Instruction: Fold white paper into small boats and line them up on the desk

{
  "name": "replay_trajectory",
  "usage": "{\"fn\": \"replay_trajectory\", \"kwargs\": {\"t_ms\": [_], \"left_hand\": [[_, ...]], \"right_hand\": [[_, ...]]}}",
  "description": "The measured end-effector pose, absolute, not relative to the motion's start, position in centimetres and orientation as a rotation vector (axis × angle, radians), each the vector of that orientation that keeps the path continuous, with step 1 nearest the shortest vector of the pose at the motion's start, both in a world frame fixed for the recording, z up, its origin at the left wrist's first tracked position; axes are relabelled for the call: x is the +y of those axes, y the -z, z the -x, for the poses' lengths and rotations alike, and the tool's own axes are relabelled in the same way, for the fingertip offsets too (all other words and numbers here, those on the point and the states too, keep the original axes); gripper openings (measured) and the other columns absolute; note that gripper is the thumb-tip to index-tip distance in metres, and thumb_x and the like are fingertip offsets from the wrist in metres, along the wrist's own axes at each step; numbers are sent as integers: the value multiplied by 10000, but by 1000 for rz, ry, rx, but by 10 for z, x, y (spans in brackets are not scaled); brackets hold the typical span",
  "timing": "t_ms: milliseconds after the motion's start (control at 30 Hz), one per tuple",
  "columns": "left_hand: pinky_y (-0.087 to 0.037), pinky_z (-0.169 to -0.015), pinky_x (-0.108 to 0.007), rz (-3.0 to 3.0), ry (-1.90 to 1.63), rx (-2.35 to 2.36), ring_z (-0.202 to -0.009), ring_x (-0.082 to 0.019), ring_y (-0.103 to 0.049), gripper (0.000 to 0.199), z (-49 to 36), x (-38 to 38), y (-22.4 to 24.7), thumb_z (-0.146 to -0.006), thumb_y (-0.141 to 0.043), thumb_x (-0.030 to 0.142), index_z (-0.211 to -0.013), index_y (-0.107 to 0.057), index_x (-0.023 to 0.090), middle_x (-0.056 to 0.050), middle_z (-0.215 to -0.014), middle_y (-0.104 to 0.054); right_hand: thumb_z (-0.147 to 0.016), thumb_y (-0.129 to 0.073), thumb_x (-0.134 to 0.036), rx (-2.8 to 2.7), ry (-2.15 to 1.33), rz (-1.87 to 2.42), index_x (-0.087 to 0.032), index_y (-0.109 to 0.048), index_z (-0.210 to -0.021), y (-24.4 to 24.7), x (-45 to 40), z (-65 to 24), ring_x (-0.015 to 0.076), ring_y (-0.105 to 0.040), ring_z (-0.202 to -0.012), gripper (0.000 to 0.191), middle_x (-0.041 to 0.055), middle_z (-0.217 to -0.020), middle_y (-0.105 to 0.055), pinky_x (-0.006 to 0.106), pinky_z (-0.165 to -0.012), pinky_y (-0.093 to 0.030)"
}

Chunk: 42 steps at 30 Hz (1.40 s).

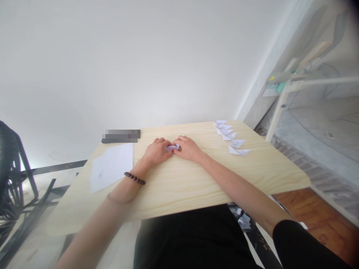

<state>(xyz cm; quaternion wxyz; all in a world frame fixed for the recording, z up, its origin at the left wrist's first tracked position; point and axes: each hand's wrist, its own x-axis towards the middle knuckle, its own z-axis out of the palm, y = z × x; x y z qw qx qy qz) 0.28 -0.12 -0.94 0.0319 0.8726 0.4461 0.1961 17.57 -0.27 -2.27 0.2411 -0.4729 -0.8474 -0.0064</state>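
Note:
A small folded white paper (pixel 172 148) is held low over the middle of the wooden table (pixel 174 186). My left hand (pixel 157 151) pinches its left end, and a beaded bracelet circles that wrist. On the paper's right end are the closed fingers of my right hand (pixel 188 148). Both hands rest near the tabletop, their fingertips close together. Several folded paper pieces (pixel 237 143) with pointed ends stand in a row at the table's right. White paper sheets (pixel 112 166) lie in a loose stack to the left of my left hand.
A dark, blurred-out object (pixel 121 136) lies at the table's back left, behind the sheets. The white wall (pixel 168 67) rises behind the table. A white metal frame (pixel 276 116) stands to the right, and a black chair (pixel 14 168) is at the far left.

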Motion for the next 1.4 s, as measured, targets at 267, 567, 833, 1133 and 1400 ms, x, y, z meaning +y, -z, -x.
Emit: {"fn": "replay_trajectory", "kwargs": {"t_ms": [267, 567, 833, 1133, 1400], "left_hand": [[-430, -703, -263, -2464, -762, 1160, -767, -150, -547, 249, 12, 13, 10, -744, -490, 344, -917, -577, 188, -25, -841, -608], [-432, -697, -243, -2344, -948, 1209, -743, -145, -569, 204, 17, 19, 13, -746, -492, 299, -831, -635, 181, -26, -843, -650], [-448, -712, -265, -2254, -967, 1312, -710, -151, -588, 221, 20, 21, 15, -719, -539, 333, -851, -635, 184, -28, -822, -661], [-472, -670, -260, -2231, -948, 1245, -693, -144, -591, 249, 16, 18, 12, -711, -552, 344, -869, -604, 160, -47, -828, -649], [-455, -670, -264, -2364, -863, 1209, -697, -146, -576, 203, 15, 22, 14, -744, -502, 306, -869, -576, 164, -37, -795, -634]], "right_hand": [[-758, -492, -257, -2226, -47, 1290, -198, -601, -880, 25, 3, -184, 164, -490, -858, 174, 50, -866, -567, 284, -803, -357], [-678, -598, -360, -2023, -545, 1132, -180, -600, -961, 29, 20, -205, 134, -565, -790, 335, 35, -911, -631, 252, -727, -425], [-746, -537, -329, -2032, -540, 1140, -203, -659, -896, 30, 22, -213, 133, -588, -781, 231, 24, -876, -662, 234, -703, -417], [-754, -541, -297, -2083, -447, 1030, -196, -667, -857, 25, 17, -205, 119, -575, -758, 192, 26, -845, -656, 213, -665, -413], [-771, -524, -271, -2118, -321, 1019, -187, -667, -778, 23, 15, -202, 114, -556, -715, 166, 20, -784, -650, 221, -658, -394]]}}
